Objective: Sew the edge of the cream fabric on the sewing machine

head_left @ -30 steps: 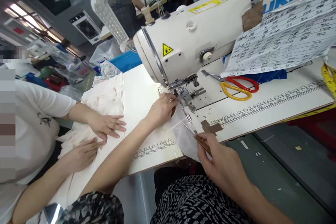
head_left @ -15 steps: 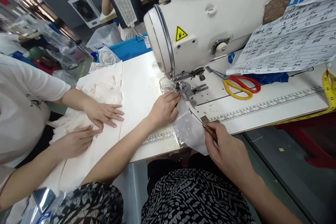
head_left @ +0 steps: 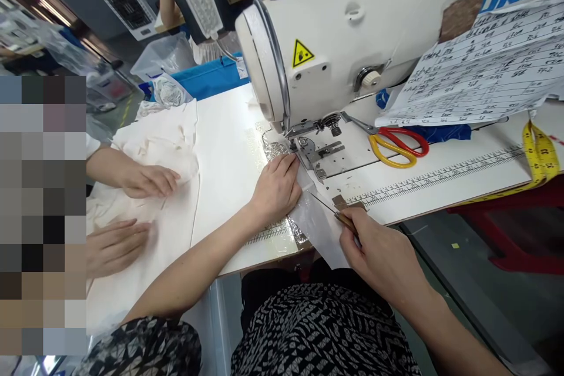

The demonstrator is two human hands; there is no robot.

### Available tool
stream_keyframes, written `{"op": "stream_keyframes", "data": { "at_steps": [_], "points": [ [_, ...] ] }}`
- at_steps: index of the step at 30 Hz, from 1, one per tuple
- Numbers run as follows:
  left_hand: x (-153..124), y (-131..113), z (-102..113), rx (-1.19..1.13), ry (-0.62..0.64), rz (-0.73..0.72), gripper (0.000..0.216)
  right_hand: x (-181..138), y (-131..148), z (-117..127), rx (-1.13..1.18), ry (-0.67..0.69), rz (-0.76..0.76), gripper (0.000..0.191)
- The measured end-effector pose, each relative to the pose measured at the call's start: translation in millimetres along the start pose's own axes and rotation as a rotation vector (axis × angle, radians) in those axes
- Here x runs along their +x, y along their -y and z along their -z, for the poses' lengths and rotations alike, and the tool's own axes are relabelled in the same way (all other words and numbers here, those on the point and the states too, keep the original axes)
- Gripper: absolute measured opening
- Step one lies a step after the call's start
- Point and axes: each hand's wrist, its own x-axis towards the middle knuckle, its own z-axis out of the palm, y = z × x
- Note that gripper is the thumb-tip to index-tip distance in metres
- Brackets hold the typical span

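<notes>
Co-worker's hands (head_left: 150,181) moved apart | left hand (head_left: 275,188) on cloth (head_left: 324,235), grip unclear | right hand (head_left: 381,247) grasping wooden-handled tool (head_left: 346,221)

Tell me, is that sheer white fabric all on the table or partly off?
Partly off: the sheer white fabric extends past the front edge of the sewing table, near the right hand.

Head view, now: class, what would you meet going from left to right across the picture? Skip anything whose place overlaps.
A co-worker's farther hand → the wearer's left hand → the wearer's right hand → the yellow tape measure.
</notes>
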Motion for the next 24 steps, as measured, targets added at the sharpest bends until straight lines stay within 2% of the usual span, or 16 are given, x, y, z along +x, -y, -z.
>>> {"op": "stream_keyframes", "data": {
  "at_steps": [11,24],
  "points": [
    [-5,-9,0,0.041,-0.048,0.008,0.046,12,0,-1,-0.055,-0.011,0.017,0.020],
    [-10,-25,13,0.140,-0.007,-0.042,0.044,18,0,-7,-0.002,-0.016,0.054,0.018]
  ]
}}
